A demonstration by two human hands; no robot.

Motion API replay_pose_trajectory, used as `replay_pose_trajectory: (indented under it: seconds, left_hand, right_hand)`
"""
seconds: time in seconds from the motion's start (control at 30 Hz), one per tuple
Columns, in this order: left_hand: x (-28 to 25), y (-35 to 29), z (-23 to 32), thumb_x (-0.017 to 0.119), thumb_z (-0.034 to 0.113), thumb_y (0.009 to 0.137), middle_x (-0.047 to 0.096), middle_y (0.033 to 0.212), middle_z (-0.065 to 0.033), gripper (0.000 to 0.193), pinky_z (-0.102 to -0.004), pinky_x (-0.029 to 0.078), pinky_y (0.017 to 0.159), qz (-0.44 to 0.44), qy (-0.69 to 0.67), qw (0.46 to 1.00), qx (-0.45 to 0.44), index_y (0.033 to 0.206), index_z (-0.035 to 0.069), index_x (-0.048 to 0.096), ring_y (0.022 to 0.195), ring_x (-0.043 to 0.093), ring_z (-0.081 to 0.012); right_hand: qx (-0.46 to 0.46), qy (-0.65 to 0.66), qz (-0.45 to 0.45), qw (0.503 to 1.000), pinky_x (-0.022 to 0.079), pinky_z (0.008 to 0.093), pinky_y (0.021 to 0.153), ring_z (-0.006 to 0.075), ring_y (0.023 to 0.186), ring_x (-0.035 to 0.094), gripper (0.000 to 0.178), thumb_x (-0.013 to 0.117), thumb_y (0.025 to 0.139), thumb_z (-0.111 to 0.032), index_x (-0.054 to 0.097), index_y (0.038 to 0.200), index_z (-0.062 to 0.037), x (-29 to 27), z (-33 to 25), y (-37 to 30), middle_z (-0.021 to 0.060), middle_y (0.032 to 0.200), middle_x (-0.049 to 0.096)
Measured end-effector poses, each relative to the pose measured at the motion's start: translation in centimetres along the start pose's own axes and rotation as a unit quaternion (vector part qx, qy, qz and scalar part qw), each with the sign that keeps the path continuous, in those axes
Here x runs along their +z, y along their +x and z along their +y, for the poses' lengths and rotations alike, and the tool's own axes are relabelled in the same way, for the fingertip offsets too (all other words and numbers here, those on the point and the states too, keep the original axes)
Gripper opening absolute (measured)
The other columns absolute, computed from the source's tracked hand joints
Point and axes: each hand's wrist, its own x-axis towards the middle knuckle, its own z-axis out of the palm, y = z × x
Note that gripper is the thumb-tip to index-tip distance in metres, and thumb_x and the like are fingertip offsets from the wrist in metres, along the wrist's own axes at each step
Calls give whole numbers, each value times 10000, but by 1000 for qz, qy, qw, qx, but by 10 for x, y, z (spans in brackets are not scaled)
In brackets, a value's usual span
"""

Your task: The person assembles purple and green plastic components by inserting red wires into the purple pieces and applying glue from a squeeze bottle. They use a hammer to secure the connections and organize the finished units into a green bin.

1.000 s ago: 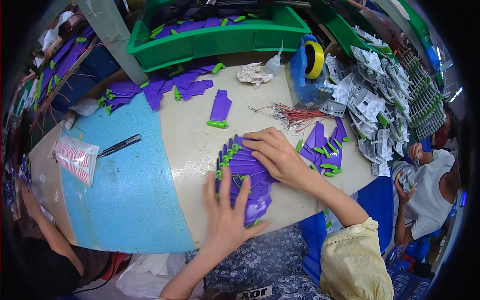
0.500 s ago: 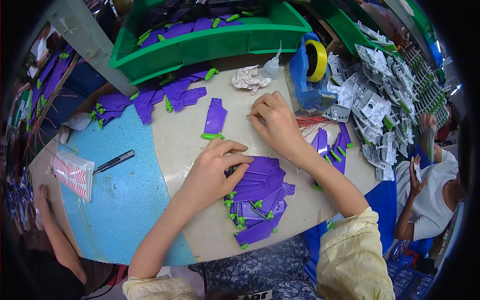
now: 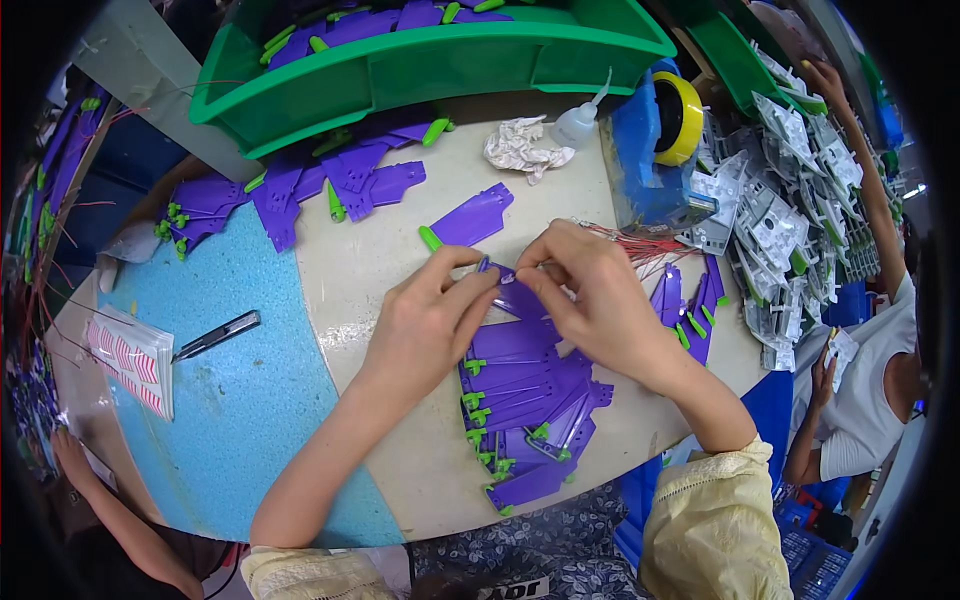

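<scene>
My left hand (image 3: 425, 315) pinches the end of a flat purple plastic piece (image 3: 525, 300) above the near stack. Close against it, my right hand (image 3: 595, 295) has thumb and forefinger closed at that same end, where a tiny pale bit shows, too small to name. Under both hands lies a fanned stack of purple pieces (image 3: 540, 400) with green ends along its left side. Just beyond my fingers, a single purple piece (image 3: 475, 217) with a green tip rests aslant on the table.
A green bin (image 3: 440, 75) of purple pieces stands at the back. Right of it are a small dropper bottle (image 3: 575, 125), crumpled paper (image 3: 525, 148), a blue tape dispenser (image 3: 645, 150), red wires (image 3: 640, 247) and grey parts (image 3: 775, 220). A black pen-shaped tool (image 3: 217, 335) lies left. Other people work on both sides.
My right hand has come nearer and joined my left at a purple piece lifted off the stack's far edge. The single piece beyond now lies turned more sideways. The whole view has shifted slightly.
</scene>
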Motion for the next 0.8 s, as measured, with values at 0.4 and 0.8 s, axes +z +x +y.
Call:
replay_pose_trajectory:
  seconds: [0.4,0.8]
  left_hand:
    - [-5,-2,-6,843,46,677,659,1076,-129,638,-306,556,754,-45,-128,988,-74,1239,33,542,841,658,-211]
    - [-2,-3,-8,851,56,644,643,1005,-119,555,-331,557,798,-12,-98,994,-37,1139,17,603,922,656,-257]
  right_hand:
    - [30,50,-52,997,475,380,593,309,634,616,45,686,733,11,666,757,43,22,11,18,147,731,631]
    - [-39,11,-163,986,448,364,570,240,630,590,117,675,798,1,718,894,51,9,6,13,164,733,610]
